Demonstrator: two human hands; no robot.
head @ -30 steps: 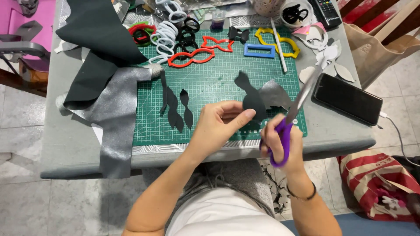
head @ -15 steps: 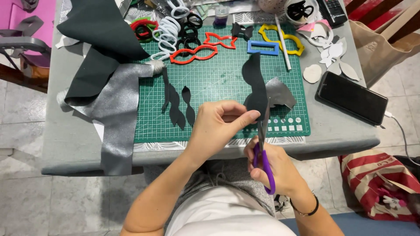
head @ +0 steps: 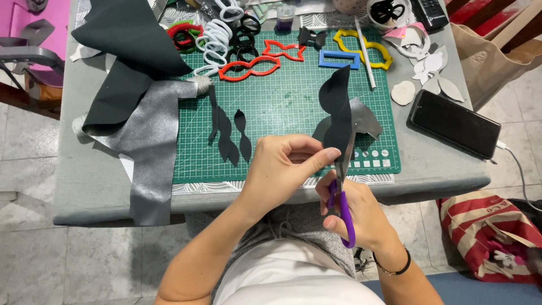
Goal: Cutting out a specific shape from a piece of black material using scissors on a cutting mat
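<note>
Sitting at the near edge of a grey table [head: 84, 186], a person cuts. A green mat [head: 282, 107] covers the table's middle. Big dark and silver cloth [head: 141, 130] hangs over the left edge. A black phone [head: 454, 123] lies near the right edge. Coloured stencils [head: 248, 65] sit along the mat's far edge, and small black cutouts [head: 228, 133] lie on the mat. The left hand [head: 282, 172] pinches a black piece [head: 337, 110], held upright over the mat's near right corner. The right hand [head: 358, 212] is closed around purple scissors [head: 341, 197], whose blades touch the piece.
</note>
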